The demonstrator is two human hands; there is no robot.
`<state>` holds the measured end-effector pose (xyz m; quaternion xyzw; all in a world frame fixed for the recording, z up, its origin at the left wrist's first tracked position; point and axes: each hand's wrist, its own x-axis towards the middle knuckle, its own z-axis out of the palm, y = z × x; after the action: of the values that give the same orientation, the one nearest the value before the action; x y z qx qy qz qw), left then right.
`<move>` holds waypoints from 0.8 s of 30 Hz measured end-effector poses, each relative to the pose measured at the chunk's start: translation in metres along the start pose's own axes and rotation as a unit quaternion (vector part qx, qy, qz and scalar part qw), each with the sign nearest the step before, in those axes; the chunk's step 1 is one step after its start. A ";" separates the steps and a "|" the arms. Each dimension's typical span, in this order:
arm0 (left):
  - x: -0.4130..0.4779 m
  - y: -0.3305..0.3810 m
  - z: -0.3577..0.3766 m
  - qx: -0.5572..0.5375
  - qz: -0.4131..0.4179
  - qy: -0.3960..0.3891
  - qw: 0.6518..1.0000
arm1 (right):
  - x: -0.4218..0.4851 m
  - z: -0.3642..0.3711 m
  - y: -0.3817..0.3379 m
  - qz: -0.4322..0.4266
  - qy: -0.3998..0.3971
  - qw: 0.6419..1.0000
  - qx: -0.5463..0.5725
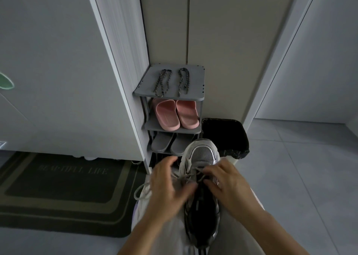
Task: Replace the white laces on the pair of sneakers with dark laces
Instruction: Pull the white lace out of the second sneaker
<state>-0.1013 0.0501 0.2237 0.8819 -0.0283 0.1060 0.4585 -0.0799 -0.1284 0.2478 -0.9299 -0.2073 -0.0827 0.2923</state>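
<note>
A grey and white sneaker (202,156) lies on my lap, toe pointing away, its dark opening toward me. Its white lace (142,190) is partly pulled loose and loops off to the left. My left hand (166,189) is blurred, fingers spread over the lace at the sneaker's left side. My right hand (226,183) pinches the lace at the eyelets with curled fingers. Two dark twisted laces (162,82) lie side by side on the top shelf of a small grey shoe rack (193,92). The second sneaker is not in view.
Pink slippers (177,114) and grey slippers (166,142) fill the rack's lower shelves. A bin with a black bag (226,136) stands right of the rack. A dark doormat (64,192) lies on the left floor. Grey floor tiles (302,177) spread to the right.
</note>
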 end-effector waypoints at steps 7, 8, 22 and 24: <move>-0.010 -0.001 0.016 0.115 -0.014 -0.005 0.993 | 0.035 0.008 -0.023 -0.091 -0.080 0.968 -0.221; -0.011 -0.005 0.015 0.107 0.006 0.015 0.994 | 0.033 0.009 -0.019 -0.096 -0.112 0.975 -0.167; -0.010 -0.021 0.022 0.056 0.098 0.054 0.992 | 0.002 -0.005 0.019 0.053 0.081 0.989 0.113; -0.010 -0.020 0.020 0.056 0.106 0.054 0.991 | 0.014 0.001 0.003 -0.056 0.060 0.994 -0.077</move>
<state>-0.1053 0.0446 0.1941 0.8913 -0.0905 0.2026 0.3953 -0.0662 -0.1251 0.2495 -0.9299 -0.2344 -0.1700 0.2270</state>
